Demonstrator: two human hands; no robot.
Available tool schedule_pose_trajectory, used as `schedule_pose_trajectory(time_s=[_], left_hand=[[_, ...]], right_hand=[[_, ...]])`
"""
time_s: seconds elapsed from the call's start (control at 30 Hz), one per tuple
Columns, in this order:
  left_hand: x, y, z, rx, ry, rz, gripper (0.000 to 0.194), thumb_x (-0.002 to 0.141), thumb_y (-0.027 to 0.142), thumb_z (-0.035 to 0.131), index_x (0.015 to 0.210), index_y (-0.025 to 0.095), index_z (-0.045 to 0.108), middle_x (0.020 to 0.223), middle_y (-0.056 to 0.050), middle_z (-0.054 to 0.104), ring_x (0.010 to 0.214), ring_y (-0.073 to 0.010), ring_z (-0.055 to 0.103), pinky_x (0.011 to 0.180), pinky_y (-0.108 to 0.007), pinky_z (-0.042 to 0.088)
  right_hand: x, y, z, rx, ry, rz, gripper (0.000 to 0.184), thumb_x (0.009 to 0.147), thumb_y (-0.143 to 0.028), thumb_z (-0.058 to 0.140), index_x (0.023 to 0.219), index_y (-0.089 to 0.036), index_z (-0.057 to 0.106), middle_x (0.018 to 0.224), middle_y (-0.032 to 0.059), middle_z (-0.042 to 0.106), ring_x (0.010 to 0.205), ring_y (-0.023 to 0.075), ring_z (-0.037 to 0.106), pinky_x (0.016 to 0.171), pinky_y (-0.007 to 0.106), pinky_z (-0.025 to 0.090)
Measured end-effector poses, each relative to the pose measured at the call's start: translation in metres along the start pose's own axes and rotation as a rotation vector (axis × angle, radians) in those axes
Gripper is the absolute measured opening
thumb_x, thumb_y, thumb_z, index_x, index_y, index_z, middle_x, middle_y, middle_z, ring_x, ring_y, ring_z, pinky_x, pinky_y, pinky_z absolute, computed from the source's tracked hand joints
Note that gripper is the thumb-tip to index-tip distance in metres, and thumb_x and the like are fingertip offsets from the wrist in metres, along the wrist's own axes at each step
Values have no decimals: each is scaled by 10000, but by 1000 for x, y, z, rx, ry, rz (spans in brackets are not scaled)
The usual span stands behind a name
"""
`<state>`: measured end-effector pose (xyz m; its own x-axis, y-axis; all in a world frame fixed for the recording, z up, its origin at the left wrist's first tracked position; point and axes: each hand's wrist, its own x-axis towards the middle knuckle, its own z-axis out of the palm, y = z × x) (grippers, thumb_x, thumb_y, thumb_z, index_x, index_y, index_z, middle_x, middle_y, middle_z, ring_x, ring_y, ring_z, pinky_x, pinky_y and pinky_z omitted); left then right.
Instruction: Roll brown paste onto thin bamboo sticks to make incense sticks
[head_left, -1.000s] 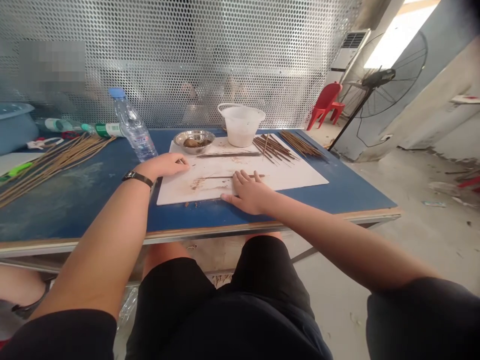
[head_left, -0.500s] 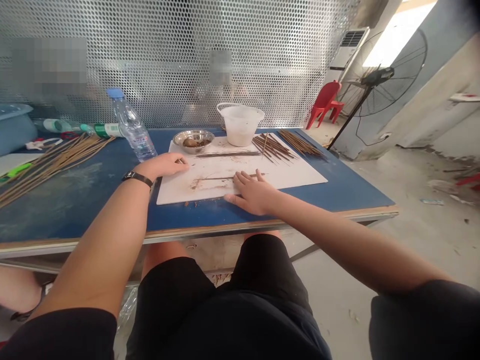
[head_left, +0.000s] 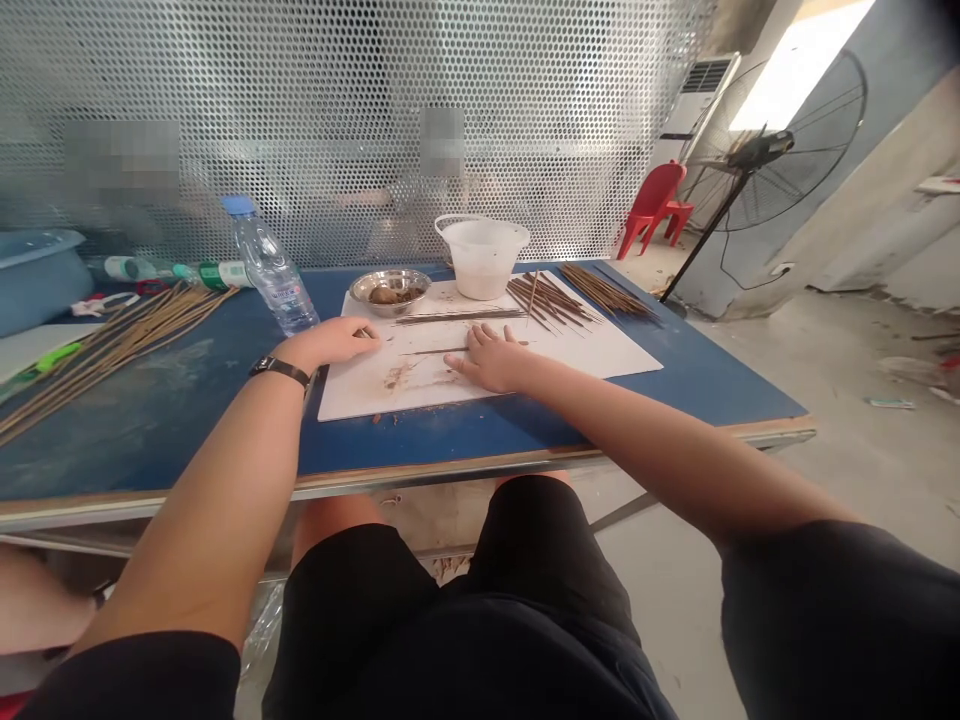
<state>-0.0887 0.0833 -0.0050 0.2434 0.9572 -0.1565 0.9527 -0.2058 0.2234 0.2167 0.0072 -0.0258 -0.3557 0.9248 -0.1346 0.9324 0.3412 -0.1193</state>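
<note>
My right hand lies flat, fingers spread, on a white board. Under its palm and fingers runs a thin dark brown stick, with its left end showing. At the board's left edge rests my left hand, its fingers curled closed; something small shows at the fingertips, too small to name. Beyond the hands, several thin brown sticks lie in a row. A metal bowl with brown lumps in it and a white translucent bucket stand at the board's back.
Darker sticks are piled on the board's right, with another bundle beyond. A clear bottle stands near my left hand. Long tan sticks and a blue basin are farther left. A perforated metal screen closes the back.
My right hand has slid forward over the board, away from me, and the stick beneath it has shifted forward too. My left hand stays at the left edge. The view has tilted slightly.
</note>
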Motion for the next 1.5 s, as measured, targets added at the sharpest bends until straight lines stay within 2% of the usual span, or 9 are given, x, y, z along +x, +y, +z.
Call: schedule_pose_trajectory(time_s=[0.1,0.2,0.33,0.43,0.63,0.8,1.1,1.2,1.5], left_hand=[[-2,3,-1,2,-14,-3,658,819,751,599,1244,271,745,1440,-120,721,1160,-348,710,819,-353,546],[-2,6,-3,1,-16,-2,622,829,714,595,1228,259,744,1395,-119,744,1162,-343,707,819,-347,536],[-1,6,-3,-9,-1,7,626,812,728,604,1209,267,751,1363,-109,762,1155,-340,707,825,-342,529],[0,4,-3,-10,10,4,628,800,722,613,1211,269,756,1367,-111,759,1143,-343,708,826,-348,527],[0,2,-1,-18,15,10,621,793,713,615,1198,264,757,1356,-105,763,1140,-337,717,846,-343,541],[0,0,0,-12,12,2,659,801,753,610,1220,264,746,1377,-117,752,1128,-336,723,830,-339,551],[-3,6,-4,2,-15,-14,655,823,728,589,1246,249,734,1391,-127,738,1137,-338,712,804,-339,535],[-2,5,-3,-6,3,-3,673,799,756,602,1225,256,749,1348,-120,759,1134,-343,713,806,-338,528],[-1,3,-1,-11,29,10,648,792,732,611,1198,249,757,1345,-112,765,1107,-333,725,822,-343,544]], right_hand=[[-7,1,-2,-1,-19,-15,1065,1043,-760,63,1745,31,199,1834,256,106,1718,402,67,1367,611,142],[-34,-1,1,-20,-21,-70,1085,1036,-764,42,1737,46,213,1822,276,155,1713,417,92,1362,624,163],[-77,-3,10,-22,-22,-131,1152,1008,-819,32,1732,57,220,1817,277,144,1706,443,110,1364,660,120],[-88,-4,13,-16,-15,-139,1169,999,-843,44,1735,48,227,1822,261,116,1708,445,79,1365,674,84],[-39,3,6,-20,-6,-67,1042,1047,-733,70,1740,30,220,1823,262,178,1712,434,78,1349,704,104],[-8,7,0,-16,-1,-30,1024,1058,-719,82,1742,33,203,1841,234,90,1714,435,40,1348,703,93],[-81,0,11,-55,-9,-119,1178,986,-835,-10,1743,47,180,1831,232,109,1710,443,63,1370,667,51],[-86,0,14,-37,22,-61,1202,969,-867,-7,1750,26,183,1837,231,87,1708,454,37,1369,663,76],[-9,10,6,-11,15,140,1160,1004,-823,22,1739,63,155,1842,245,10,1702,474,-41,1359,670,56]])
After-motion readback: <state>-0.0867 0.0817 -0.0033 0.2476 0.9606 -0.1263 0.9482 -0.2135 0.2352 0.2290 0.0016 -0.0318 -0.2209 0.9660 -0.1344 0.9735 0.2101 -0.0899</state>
